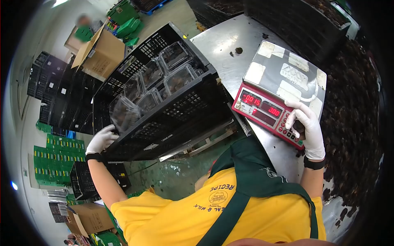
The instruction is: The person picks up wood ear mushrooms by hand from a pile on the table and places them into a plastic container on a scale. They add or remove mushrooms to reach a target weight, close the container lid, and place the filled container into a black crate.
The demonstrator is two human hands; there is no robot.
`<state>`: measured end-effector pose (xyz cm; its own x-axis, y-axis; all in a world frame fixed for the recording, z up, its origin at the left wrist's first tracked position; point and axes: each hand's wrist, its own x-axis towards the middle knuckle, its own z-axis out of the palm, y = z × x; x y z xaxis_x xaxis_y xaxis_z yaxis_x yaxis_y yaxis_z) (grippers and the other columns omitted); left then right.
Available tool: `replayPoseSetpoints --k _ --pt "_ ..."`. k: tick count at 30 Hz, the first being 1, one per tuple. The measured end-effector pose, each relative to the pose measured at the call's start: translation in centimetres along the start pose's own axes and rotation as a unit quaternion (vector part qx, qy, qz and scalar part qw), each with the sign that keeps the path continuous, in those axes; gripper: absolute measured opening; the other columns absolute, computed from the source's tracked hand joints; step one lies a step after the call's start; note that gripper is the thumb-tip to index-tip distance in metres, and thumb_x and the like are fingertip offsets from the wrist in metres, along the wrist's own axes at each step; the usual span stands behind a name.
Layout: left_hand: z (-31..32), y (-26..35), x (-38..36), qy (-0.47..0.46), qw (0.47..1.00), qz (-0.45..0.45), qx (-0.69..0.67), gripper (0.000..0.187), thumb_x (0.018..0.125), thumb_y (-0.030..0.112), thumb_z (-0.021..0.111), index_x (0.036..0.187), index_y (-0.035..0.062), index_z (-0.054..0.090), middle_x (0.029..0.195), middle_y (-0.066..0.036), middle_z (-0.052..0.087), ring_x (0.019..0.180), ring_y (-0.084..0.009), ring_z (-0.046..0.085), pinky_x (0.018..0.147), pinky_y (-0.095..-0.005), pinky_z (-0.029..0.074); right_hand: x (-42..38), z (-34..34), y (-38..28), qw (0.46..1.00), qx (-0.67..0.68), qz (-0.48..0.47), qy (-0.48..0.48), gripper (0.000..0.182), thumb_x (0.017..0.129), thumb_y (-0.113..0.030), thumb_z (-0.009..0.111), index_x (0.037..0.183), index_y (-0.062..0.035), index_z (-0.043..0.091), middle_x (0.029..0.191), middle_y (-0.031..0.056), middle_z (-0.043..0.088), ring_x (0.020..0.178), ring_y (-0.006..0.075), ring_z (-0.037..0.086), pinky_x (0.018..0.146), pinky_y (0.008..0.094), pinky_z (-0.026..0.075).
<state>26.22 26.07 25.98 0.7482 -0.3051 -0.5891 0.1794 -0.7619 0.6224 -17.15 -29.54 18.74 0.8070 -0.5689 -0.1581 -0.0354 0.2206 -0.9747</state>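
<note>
My left hand (101, 140), in a white glove, is at the left corner of a black plastic crate (174, 117). Its fingers curl at the lower edge of a clear plastic clamshell box (123, 114), which is tilted and blurred. Several more clamshell boxes (179, 80) with dark brown contents lie in the crate. Also gloved in white, my right hand (307, 127) hovers over the keypad of a red digital scale (262, 111). Its fingers curl around a dark brown piece (301, 128), only partly visible. The scale's metal pan (289, 69) bears worn pale patches and no box.
A large heap of dark brown pieces (349, 110) covers the right side of the metal table (219, 39). Black crates (295, 24) stand at the back. To the left are a cardboard box (102, 55), stacked black crates (61, 88), green boxes (53, 162) and a person (86, 26).
</note>
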Motion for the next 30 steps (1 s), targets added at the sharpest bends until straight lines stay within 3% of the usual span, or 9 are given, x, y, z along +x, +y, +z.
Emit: replayPoseSetpoints --k 2,6,9,15,19,25,28,29,30 --pt "2.9 3.4 -0.4 0.065 0.981 -0.113 0.147 0.053 0.098 0.03 0.055 0.148 0.0133 0.045 0.11 -0.005 0.069 0.074 -0.0126 0.059 0.06 -0.0271 0.046 -0.5 -0.8 0.3 1.0 -0.001 -0.01 0.02 0.033 0.101 -0.018 0.048 0.124 0.0006 0.061 0.071 0.0029 0.064 0.048 0.0027 0.045 0.043 0.0167 0.032" --pt "3.1 6.1 3.2 0.08 0.943 -0.195 0.257 0.049 0.096 0.04 0.057 0.133 0.0082 0.053 0.116 -0.015 0.065 0.097 -0.0297 0.066 0.08 -0.0489 0.057 -1.8 -2.0 1.2 0.999 0.005 -0.012 0.051 0.032 0.101 -0.021 0.051 0.122 -0.0005 0.063 0.072 0.0033 0.064 0.048 0.0028 0.046 0.043 0.017 0.032" --pt "4.8 8.7 5.0 0.129 0.952 -0.194 0.2 0.082 0.094 0.054 0.059 0.159 0.022 0.02 0.16 -0.02 0.028 0.128 -0.0449 0.051 0.088 -0.0621 0.051 -2.8 -3.1 2.1 0.998 0.018 -0.012 0.065 0.031 0.101 -0.021 0.052 0.121 -0.0007 0.064 0.071 0.0037 0.064 0.047 0.0033 0.045 0.043 0.017 0.031" --pt "-0.9 3.0 15.6 0.019 0.942 -0.229 0.245 0.098 0.086 0.068 0.062 0.159 0.0282 0.01 0.161 -0.023 0.021 0.138 -0.0543 0.034 0.096 -0.0736 0.04 -4.9 -4.8 3.3 0.994 0.012 -0.021 0.107 0.033 0.1 -0.022 0.051 0.12 0.0008 0.064 0.071 0.0045 0.064 0.048 0.0039 0.046 0.043 0.017 0.032" --pt "4.8 7.8 11.3 0.03 0.934 -0.224 0.275 0.102 0.083 0.068 0.067 0.159 0.0279 0.011 0.159 -0.021 0.029 0.128 -0.0501 0.047 0.09 -0.066 0.049 -5.7 -5.3 4.4 0.992 0.033 -0.024 0.118 0.032 0.101 -0.021 0.05 0.12 0.0006 0.064 0.071 0.0053 0.064 0.049 0.0046 0.047 0.044 0.0171 0.034" --pt "3.1 8.3 10.3 -0.093 0.959 -0.109 0.243 0.093 0.089 0.064 0.063 0.159 0.0232 0.018 0.158 -0.021 0.03 0.142 -0.0432 0.034 0.109 -0.0606 0.035 -5.6 -5.0 4.9 0.992 0.034 -0.02 0.118 0.03 0.101 -0.02 0.05 0.118 0.0003 0.065 0.071 0.0057 0.064 0.049 0.0048 0.047 0.044 0.0173 0.035" --pt "4.9 8.5 8.4 0.074 0.93 -0.319 0.168 0.097 0.09 0.066 0.056 0.159 0.0086 0.019 0.163 -0.02 0.022 0.149 -0.0373 0.024 0.12 -0.0487 0.022 -6.0 -5.2 5.3 0.992 0.039 -0.025 0.114 0.03 0.101 -0.02 0.05 0.117 0.0008 0.065 0.071 0.0061 0.065 0.049 0.0049 0.047 0.044 0.0174 0.034" --pt "4.7 8.1 8.9 0.057 0.912 -0.367 0.176 0.114 0.087 0.074 0.055 0.154 -0.0075 0.012 0.16 -0.033 0.012 0.149 -0.0461 0.017 0.118 -0.0593 0.02 -6.2 -5.4 5.3 0.992 0.038 -0.025 0.118 0.03 0.101 -0.02 0.05 0.117 0.0008 0.065 0.071 0.0061 0.065 0.049 0.0049 0.047 0.044 0.0174 0.034" --pt "4.7 7.7 9.2 -0.005 0.92 -0.367 0.138 0.113 0.088 0.075 0.05 0.155 -0.0074 0.009 0.163 -0.028 0.008 0.151 -0.0394 0.01 0.121 -0.0515 0.01 -6.4 -5.6 5.3 0.992 0.033 -0.027 0.118 0.03 0.101 -0.02 0.05 0.117 0.0007 0.065 0.072 0.0061 0.065 0.049 0.005 0.047 0.044 0.0175 0.034"
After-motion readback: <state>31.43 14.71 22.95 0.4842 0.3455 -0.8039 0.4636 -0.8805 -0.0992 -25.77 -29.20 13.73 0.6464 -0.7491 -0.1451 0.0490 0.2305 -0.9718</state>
